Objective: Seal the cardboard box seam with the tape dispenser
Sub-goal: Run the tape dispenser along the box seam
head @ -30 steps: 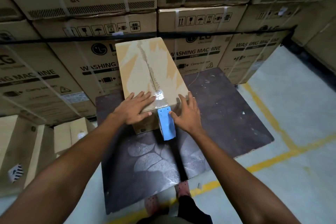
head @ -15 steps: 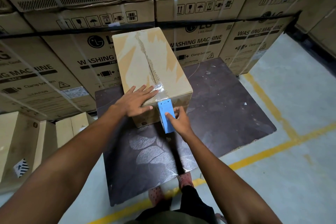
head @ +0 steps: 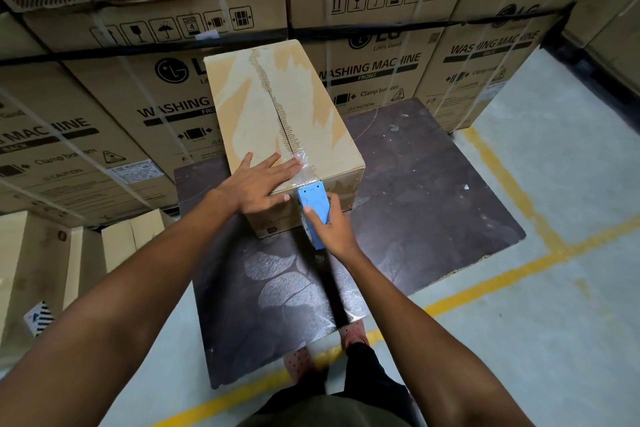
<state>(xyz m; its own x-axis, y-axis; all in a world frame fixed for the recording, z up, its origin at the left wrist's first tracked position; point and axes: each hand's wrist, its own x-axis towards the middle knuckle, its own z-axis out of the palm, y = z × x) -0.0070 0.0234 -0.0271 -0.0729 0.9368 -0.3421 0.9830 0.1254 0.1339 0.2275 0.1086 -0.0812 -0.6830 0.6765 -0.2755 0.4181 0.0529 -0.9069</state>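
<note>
The cardboard box (head: 277, 121) sits on a dark board (head: 433, 184), its seam (head: 273, 100) running away from the person. The left hand (head: 258, 184) lies flat and open, pinning the tape end (head: 300, 165) at the near edge. The right hand (head: 334, 229) grips the blue tape dispenser (head: 313, 199) against that edge, probably ready to pull tape along the seam.

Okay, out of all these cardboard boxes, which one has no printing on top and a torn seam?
The plain box lying on the dark board, under the left hand. The stacked ones behind carry washing machine print and strapping.
</note>
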